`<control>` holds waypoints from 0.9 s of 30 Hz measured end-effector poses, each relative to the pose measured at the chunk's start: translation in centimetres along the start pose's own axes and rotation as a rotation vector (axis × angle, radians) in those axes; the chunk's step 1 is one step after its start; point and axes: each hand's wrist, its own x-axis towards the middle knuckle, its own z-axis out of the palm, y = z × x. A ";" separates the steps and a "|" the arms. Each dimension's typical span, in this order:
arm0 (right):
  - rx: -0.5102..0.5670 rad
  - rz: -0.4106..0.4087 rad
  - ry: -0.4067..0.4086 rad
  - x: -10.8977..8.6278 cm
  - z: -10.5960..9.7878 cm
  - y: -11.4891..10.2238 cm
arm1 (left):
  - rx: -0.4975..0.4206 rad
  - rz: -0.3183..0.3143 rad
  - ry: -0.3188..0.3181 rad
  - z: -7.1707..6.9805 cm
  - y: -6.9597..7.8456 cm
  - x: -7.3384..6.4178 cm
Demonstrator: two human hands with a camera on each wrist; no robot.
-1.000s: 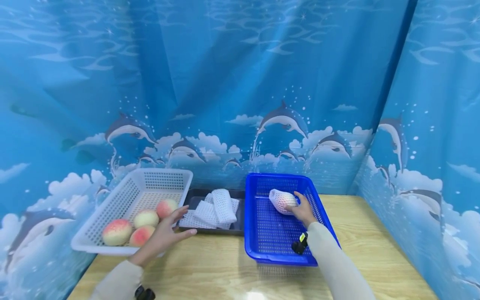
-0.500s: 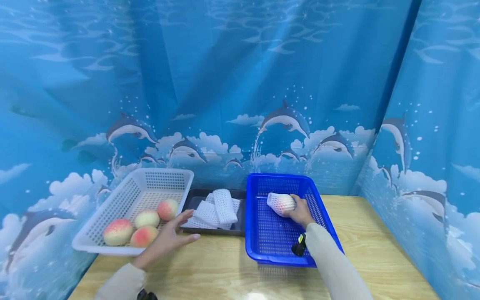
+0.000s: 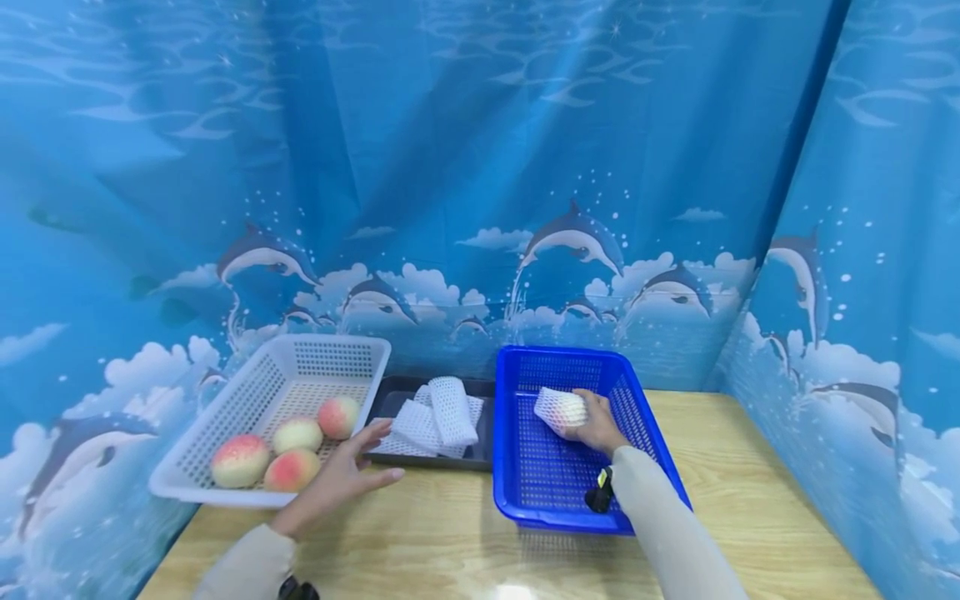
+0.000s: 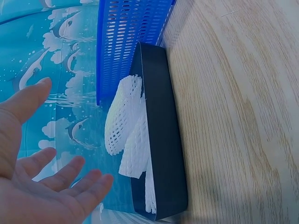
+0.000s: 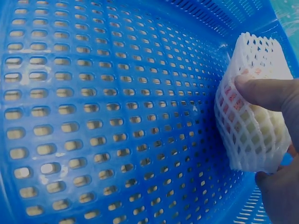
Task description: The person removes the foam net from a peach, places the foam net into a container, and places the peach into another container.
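Observation:
My right hand (image 3: 597, 423) holds a peach (image 3: 564, 413) wrapped in a white foam net sleeve, inside the blue basket (image 3: 517, 500). In the right wrist view the thumb presses on the netted peach (image 5: 254, 112), and fingers curl below it. The left hand (image 3: 341, 479) hovers with spread fingers at the near right corner of the white basket (image 3: 176, 483), holding nothing. Beside it, in a black tray (image 3: 480, 442), lie several white foam net sleeves (image 3: 450, 412). The left wrist view shows the left palm (image 4: 42, 196) facing the tray's sleeves (image 4: 135, 140).
Several loose peaches (image 3: 240, 461) lie in the near part of the white basket. The black tray sits between the two baskets on a wooden table (image 3: 420, 542). A blue dolphin-print curtain (image 3: 450, 167) hangs behind and at the sides.
My right hand has turned the netted peach within the blue basket and shifted slightly left on it. The left hand has drifted a little to the right, its fingers still spread.

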 end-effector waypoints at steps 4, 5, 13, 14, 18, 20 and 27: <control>-0.005 -0.036 -0.019 0.1 0.0 0.2 | -0.006 0.001 -0.002 0.0 0.0 0.1; -0.006 -0.034 -0.018 0.1 0.0 0.3 | -0.010 0.002 -0.002 0.0 0.0 0.1; 0.030 -0.008 0.011 0.2 -0.3 0.6 | -0.025 0.020 -0.004 0.0 -0.2 0.2; 0.030 -0.011 0.011 0.2 -0.3 0.5 | -0.028 0.019 -0.004 0.0 -0.2 0.2; 0.030 -0.007 0.018 0.0 -0.4 0.2 | -0.035 0.009 0.002 0.0 -0.2 0.2; 0.029 -0.007 0.023 -0.1 -0.4 0.1 | -0.042 0.004 -0.001 -0.1 -0.2 0.2; 0.049 0.010 0.027 -0.5 -0.5 0.0 | -0.108 -0.007 -0.023 -0.4 -0.3 0.1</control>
